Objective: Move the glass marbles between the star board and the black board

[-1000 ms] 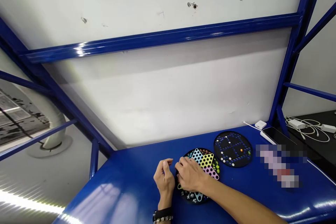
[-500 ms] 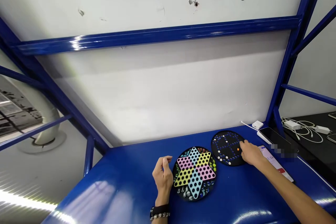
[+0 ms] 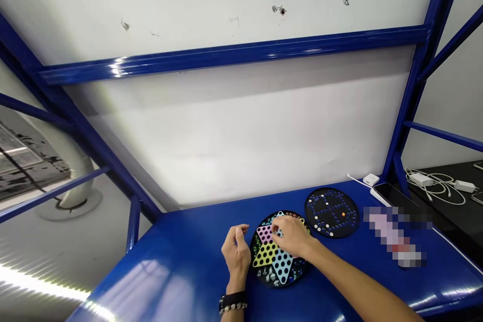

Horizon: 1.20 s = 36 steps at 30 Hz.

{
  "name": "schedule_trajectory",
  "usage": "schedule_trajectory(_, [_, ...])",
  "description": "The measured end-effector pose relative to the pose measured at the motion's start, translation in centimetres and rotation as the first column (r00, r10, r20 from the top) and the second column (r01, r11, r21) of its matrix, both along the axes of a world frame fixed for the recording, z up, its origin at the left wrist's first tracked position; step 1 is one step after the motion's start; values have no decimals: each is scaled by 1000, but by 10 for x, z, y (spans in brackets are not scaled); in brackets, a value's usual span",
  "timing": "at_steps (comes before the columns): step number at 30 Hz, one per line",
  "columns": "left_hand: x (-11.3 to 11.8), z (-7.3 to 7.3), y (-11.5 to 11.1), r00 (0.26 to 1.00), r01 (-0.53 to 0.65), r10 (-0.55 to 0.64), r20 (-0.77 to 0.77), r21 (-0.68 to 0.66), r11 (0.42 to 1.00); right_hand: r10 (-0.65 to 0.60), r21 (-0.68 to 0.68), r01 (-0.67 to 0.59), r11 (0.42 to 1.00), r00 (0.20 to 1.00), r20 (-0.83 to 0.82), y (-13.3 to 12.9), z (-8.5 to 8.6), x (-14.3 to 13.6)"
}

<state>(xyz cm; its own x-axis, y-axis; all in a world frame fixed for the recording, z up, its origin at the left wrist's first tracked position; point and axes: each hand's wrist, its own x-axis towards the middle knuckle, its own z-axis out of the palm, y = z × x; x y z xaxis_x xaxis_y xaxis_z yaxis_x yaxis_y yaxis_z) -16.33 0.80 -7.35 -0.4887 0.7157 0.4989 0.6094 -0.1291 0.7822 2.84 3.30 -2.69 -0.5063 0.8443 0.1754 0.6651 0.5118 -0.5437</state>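
A round Chinese checkers board [image 3: 267,254] lies on the blue table, its star in pink, yellow and blue with dark holes. Coloured glass marbles [image 3: 269,276] fill the rim around the star. Over the upper part of the star is my right hand [image 3: 293,236], thumb and fingertips pinched together; whatever they hold is too small to make out. Beside the board's left edge my left hand [image 3: 236,251] is raised with fingers curled in, hiding its palm. Farther right sits a second round black board [image 3: 334,211] with white pieces and a small orange cube [image 3: 343,214].
At the right edge of the blue table [image 3: 204,241] lie a dark phone [image 3: 394,194], a blurred-out flat object [image 3: 392,236] and a white charger [image 3: 371,179]. Blue frame bars [image 3: 226,54] run along the wall. White cables [image 3: 439,188] rest on a dark surface beyond.
My right hand has moved left from the second black board to the star of the Chinese checkers board. My left hand has stayed beside the board, fingers curled.
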Motion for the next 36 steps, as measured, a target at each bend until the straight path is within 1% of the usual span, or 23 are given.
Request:
schedule_trajectory(2, [-1,-1,0,1000,-12,12,-1,0,1000,56,10,-56,998,998,6,-1,-11,-34])
schedule_trajectory(4, [-3,-2,0,1000,-20,20,3,1,1000,100,20,-101,995,994,47,-1,-22,-55])
schedule_trajectory(6, [-4,-4,0,1000,-19,19,11,2,1000,122,47,-125,991,991,63,-2,-31,-61])
schedule_trajectory(8, [-4,-5,-1,1000,-11,11,16,6,1000,116,80,-118,990,993,37,-4,-36,-55])
schedule_trajectory(11, [-4,-5,-1,1000,1,-1,20,7,1000,53,108,-49,993,998,-34,-4,-33,-24])
schedule_trajectory(13, [-3,-4,-2,1000,6,-6,24,5,1000,-47,120,53,991,997,-54,0,-29,9])
schedule_trajectory(14, [-2,-3,-2,1000,8,-8,26,4,1000,-128,129,132,983,991,-46,3,-27,28])
schedule_trajectory(17, [0,-1,-2,1000,19,-19,25,0,1000,-341,170,325,930,938,69,14,-28,89])
schedule_trajectory(19, [2,1,-1,1000,24,-24,19,-1,1000,-464,201,428,881,864,195,21,-33,126])
schedule_trajectory(20, [2,1,0,1000,25,-25,19,-2,1000,-501,215,458,863,831,241,23,-37,142])
schedule_trajectory(21, [2,0,0,999,27,-27,24,-6,1000,-523,213,479,852,807,274,24,-42,156])
schedule_trajectory(23, [0,-1,2,999,41,-39,35,-58,997,-514,161,488,858,802,305,24,-52,176])
schedule_trajectory(25, [-3,-3,3,998,66,-63,23,-194,979,-497,113,487,866,818,290,23,-62,187])
schedule_trajectory(27, [-6,-5,3,995,87,-100,-21,-351,932,-499,95,492,865,829,252,22,-67,192])
schedule_trajectory(29, [-10,-7,3,987,106,-149,-63,-442,890,-499,81,493,866,842,204,20,-67,191])
schedule_trajectory(32, [-15,-8,2,973,162,-220,-67,-479,863,-457,55,454,889,884,95,15,-56,177])
schedule_trajectory(34, [-18,-9,2,964,208,-263,-50,-474,856,-405,45,404,914,914,9,10,-44,157])
schedule_trajectory(36, [-20,-11,2,957,236,-287,-47,-454,859,-337,37,340,940,939,-65,2,-32,129])
